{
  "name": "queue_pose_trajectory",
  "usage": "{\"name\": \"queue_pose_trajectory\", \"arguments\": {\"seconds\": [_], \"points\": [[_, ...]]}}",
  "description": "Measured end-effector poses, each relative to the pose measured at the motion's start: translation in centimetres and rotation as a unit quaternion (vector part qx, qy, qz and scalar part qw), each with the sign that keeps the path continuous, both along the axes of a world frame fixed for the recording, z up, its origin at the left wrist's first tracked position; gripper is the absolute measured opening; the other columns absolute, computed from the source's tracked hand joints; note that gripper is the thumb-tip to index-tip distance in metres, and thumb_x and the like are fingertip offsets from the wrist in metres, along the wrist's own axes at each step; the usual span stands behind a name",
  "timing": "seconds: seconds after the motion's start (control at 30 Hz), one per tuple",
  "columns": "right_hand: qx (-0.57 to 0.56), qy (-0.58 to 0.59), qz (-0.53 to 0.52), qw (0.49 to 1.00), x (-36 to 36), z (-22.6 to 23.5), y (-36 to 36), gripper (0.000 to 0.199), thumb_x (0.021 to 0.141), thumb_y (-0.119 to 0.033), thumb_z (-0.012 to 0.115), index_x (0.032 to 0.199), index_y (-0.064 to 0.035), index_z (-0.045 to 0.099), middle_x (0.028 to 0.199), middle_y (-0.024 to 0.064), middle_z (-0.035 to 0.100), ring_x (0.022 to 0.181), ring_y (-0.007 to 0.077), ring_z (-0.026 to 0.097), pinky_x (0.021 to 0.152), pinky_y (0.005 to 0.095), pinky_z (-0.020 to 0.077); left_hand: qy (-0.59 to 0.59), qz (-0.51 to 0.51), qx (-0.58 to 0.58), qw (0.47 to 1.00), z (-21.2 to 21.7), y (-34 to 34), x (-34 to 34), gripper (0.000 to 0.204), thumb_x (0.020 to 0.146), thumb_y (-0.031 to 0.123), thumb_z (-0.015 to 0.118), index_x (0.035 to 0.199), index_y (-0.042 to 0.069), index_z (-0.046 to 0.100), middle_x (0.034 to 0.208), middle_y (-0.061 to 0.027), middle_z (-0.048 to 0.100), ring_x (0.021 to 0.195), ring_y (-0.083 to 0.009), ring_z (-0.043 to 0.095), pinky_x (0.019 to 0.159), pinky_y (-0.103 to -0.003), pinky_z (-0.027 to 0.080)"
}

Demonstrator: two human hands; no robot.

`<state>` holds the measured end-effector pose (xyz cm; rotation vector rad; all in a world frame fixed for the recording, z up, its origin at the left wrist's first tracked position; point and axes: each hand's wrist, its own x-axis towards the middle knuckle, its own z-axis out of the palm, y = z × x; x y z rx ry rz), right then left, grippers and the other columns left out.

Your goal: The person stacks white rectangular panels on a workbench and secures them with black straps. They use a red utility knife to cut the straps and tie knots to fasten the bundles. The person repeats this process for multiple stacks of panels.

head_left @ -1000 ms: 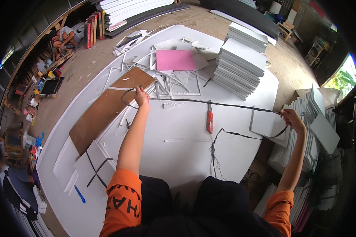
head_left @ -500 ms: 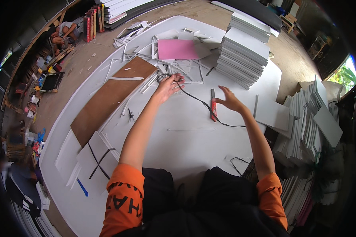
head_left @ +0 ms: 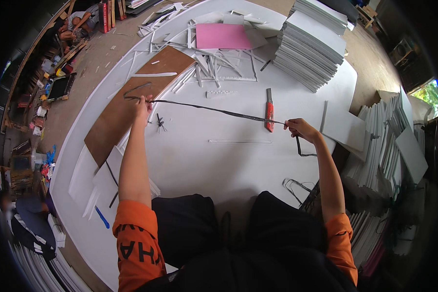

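A thin black strap (head_left: 209,108) stretches nearly straight between my two hands, above the white board (head_left: 204,168). My left hand (head_left: 142,106) pinches it near the brown board (head_left: 146,92), and a loose loop trails beyond those fingers. My right hand (head_left: 299,129) grips the other end, from which a short bent tail hangs down. Just left of my right hand lies a red utility knife (head_left: 269,112) with its blade out; the strap passes over its handle. A small black knot of strap (head_left: 160,123) lies to the right of my left forearm.
White offcuts (head_left: 214,68) and a pink sheet (head_left: 224,36) lie at the far side. A tall stack of white boards (head_left: 309,48) stands far right, more boards (head_left: 374,151) lean at right. A blue knife (head_left: 102,217) lies near left. Another person (head_left: 78,24) sits far left.
My left hand has moved left and nearer with the strap. My right hand, open before, has closed on the strap, which is now drawn taut between both hands. The view has shifted slightly.
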<state>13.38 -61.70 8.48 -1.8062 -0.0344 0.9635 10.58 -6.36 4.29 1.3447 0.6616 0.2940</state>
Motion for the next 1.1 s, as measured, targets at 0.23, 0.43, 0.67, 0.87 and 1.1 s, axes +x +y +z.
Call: {"name": "queue_pose_trajectory", "arguments": {"seconds": [0.23,0.43,0.67,0.87,1.1], "points": [[-0.111,-0.116,-0.013,0.987,-2.6,-5.1,4.2,0.029,0.089,-0.026,0.045,0.074,-0.0034,0.055,0.058,-0.0033,0.037,0.05,0.0064,0.034,0.046,0.0213,0.0307,0.276,-0.312,0.602,0.681,3.0,-11.9,1.5,0.047,0.081,0.034,0.056,0.109,-0.003,0.048,0.101,-0.0177,0.055,0.095,-0.0309,0.054,0.083,-0.038,0.044],[0.015,-0.145,-0.002,0.989,-3.0,-6.6,9.1,0.027,0.09,-0.023,0.043,0.076,-0.0019,0.052,0.055,-0.0007,0.039,0.05,0.0079,0.037,0.047,0.0238,0.0332,-0.093,-0.582,0.468,0.658,-0.2,-23.8,0.6,0.042,0.083,0.038,0.053,0.112,0.008,0.05,0.099,-0.0126,0.056,0.087,-0.0246,0.053,0.079,-0.035,0.042],[-0.16,-0.27,0.062,0.947,-0.9,-9.6,4.2,0.037,0.088,-0.032,0.046,0.071,-0.0007,0.056,0.054,0.0078,0.045,0.051,0.0163,0.041,0.052,0.0318,0.0362,0.005,-0.521,0.46,0.719,-2.6,-16.4,1.3,0.029,0.087,0.027,0.048,0.08,0.0,0.054,0.067,-0.0179,0.055,0.061,-0.0318,0.051,0.059,-0.037,0.04],[-0.263,-0.22,-0.04,0.939,-1.6,-13.3,-4.3,0.043,0.085,-0.038,0.05,0.064,-0.0006,0.055,0.052,0.0072,0.047,0.049,0.0163,0.04,0.051,0.0321,0.0364,0.11,-0.377,0.608,0.689,-5.0,-6.9,-0.5,0.028,0.087,0.03,0.047,0.082,0.003,0.055,0.078,-0.0165,0.058,0.074,-0.0362,0.055,0.063,-0.043,0.043],[-0.368,-0.405,-0.104,0.831,0.8,-14.2,-2.0,0.037,0.08,-0.034,0.057,0.098,-0.0027,0.048,0.091,0.0161,0.05,0.09,0.0312,0.048,0.074,0.037,0.0412,0.137,-0.381,0.668,0.625,-7.5,-8.3,-0.8,0.019,0.081,0.024,0.055,0.092,0.009,0.052,0.09,-0.0064,0.054,0.091,-0.0241,0.052,0.08,-0.04,0.038]]}}
